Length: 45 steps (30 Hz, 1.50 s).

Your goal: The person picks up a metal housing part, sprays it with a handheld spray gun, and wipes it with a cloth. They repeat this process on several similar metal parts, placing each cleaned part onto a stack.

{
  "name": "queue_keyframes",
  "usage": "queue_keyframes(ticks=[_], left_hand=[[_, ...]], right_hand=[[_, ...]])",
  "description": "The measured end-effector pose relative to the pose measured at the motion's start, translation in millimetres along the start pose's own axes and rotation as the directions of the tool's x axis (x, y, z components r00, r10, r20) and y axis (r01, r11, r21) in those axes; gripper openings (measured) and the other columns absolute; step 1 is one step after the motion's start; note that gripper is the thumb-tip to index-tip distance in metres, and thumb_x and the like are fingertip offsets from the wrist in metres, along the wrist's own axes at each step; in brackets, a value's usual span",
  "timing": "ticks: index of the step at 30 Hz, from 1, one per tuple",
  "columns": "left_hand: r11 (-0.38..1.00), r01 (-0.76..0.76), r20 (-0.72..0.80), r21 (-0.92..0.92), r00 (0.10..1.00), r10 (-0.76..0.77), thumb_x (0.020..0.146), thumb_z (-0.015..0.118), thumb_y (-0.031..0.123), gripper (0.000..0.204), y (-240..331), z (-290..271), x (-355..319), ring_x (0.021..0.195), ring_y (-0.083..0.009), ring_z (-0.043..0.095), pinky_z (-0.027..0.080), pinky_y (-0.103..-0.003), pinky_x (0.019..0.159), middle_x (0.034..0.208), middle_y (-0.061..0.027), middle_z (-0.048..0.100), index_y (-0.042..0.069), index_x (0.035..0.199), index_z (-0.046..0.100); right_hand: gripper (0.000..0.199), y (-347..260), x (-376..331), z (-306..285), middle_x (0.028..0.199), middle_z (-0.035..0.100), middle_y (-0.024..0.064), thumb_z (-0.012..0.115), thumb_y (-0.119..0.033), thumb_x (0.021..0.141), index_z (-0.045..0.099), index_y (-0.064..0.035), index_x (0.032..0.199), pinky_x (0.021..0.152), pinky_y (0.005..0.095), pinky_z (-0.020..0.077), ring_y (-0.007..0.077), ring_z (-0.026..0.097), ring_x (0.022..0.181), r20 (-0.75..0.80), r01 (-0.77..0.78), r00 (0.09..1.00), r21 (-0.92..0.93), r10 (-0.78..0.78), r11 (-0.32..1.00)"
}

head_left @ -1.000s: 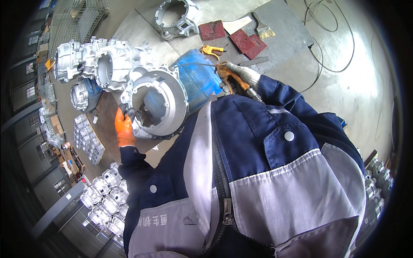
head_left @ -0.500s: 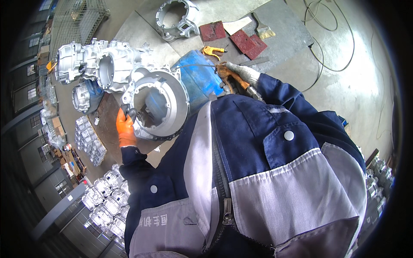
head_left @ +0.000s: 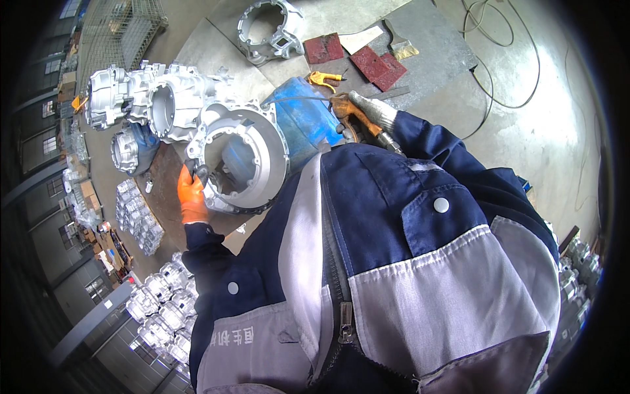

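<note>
My left hand (head_left: 193, 192), in an orange glove with dark fingertips, is closed on the left edge of a silver cast-metal housing (head_left: 276, 152). The housing is a wide ring with bolt holes round its rim, and a blue surface shows through its opening. My right hand (head_left: 374, 110), in a whitish glove, grips a worn orange air blow gun (head_left: 357, 119). A thin nozzle runs left from the gun to the housing's far rim, above a blue drum-like container (head_left: 305, 125). Some of my right fingers are hidden behind the gun's handle.
More silver housings (head_left: 177, 105) stand left of the ring, and another (head_left: 270, 23) sits at the far side. A yellow blow gun (head_left: 325, 79), dark red pads (head_left: 378, 67) and a brush (head_left: 400, 43) lie on a grey sheet (head_left: 436, 46). A hose (head_left: 493, 82) loops across the floor at right.
The orange blow gun and my right hand have shifted very slightly. My left hand keeps its hold on the housing, which has not visibly moved.
</note>
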<state>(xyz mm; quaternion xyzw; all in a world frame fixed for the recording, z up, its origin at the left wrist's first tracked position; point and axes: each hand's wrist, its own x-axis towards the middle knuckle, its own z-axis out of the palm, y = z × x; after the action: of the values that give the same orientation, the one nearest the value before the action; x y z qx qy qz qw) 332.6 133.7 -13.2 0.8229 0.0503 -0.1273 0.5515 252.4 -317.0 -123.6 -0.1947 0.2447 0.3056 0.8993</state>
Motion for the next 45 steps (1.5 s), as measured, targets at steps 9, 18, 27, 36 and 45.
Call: queue_keyframes(ticks=[9, 18, 27, 36, 45], left_hand=[[0.995, -0.096, 0.063, -0.003, 0.993, 0.096, 0.085, 0.061, 0.009, 0.049, 10, 8, -4, 0.108, -0.0141, 0.051, 0.038, -0.027, 0.094, 0.122, -0.0052, 0.055, -0.001, 0.131, 0.046], [0.993, -0.104, 0.041, 0.057, 0.994, 0.101, 0.085, 0.061, 0.008, 0.049, 1, 2, -2, 0.107, -0.0139, 0.051, 0.039, -0.026, 0.092, 0.121, -0.0044, 0.054, -0.001, 0.131, 0.046], [0.996, -0.074, 0.036, 0.046, 0.997, 0.072, 0.085, 0.061, 0.007, 0.049, 7, 4, -3, 0.106, -0.0132, 0.052, 0.039, -0.026, 0.092, 0.121, -0.004, 0.055, -0.001, 0.131, 0.046], [0.993, -0.068, 0.039, 0.095, 0.997, 0.064, 0.086, 0.06, 0.01, 0.045, 12, 6, -2, 0.105, -0.0141, 0.052, 0.04, -0.027, 0.091, 0.118, -0.0049, 0.056, -0.001, 0.128, 0.049], [0.994, -0.081, 0.05, 0.069, 0.996, 0.078, 0.086, 0.059, 0.008, 0.046, 17, 10, -8, 0.107, -0.0141, 0.051, 0.039, -0.026, 0.092, 0.122, -0.0058, 0.055, -0.001, 0.129, 0.048]], right_hand=[[0.052, 4, 0, -8, 0.083, 0.064, 0.013, 0.049, -0.05, 0.09, 0.055, -0.0031, 0.111, 0.053, 0.0317, 0.0577, 0.0228, 0.065, 0.063, 0.014, -0.021, 1.0, -0.035, 0.021, 0.999], [0.05, 6, 9, -14, 0.082, 0.063, 0.0131, 0.046, -0.047, 0.093, 0.055, -0.0019, 0.111, 0.051, 0.0311, 0.057, 0.023, 0.064, 0.061, 0.067, -0.012, 0.998, -0.011, 0.012, 1.0], [0.047, 3, 7, -7, 0.081, 0.063, 0.015, 0.045, -0.045, 0.094, 0.054, -0.002, 0.112, 0.05, 0.03, 0.0565, 0.0222, 0.064, 0.06, 0.028, 0.028, 0.999, -0.04, -0.027, 0.999], [0.051, -2, 5, -3, 0.084, 0.064, 0.016, 0.046, -0.047, 0.093, 0.053, -0.0018, 0.115, 0.052, 0.0276, 0.0552, 0.0189, 0.063, 0.06, 0.064, 0.053, 0.997, -0.12, -0.045, 0.991], [0.054, -8, 17, 0, 0.091, 0.062, 0.0086, 0.047, -0.052, 0.091, 0.055, -0.0062, 0.118, 0.058, 0.0267, 0.0518, 0.015, 0.06, 0.068, 0.08, 0.142, 0.989, -0.324, -0.123, 0.935]])
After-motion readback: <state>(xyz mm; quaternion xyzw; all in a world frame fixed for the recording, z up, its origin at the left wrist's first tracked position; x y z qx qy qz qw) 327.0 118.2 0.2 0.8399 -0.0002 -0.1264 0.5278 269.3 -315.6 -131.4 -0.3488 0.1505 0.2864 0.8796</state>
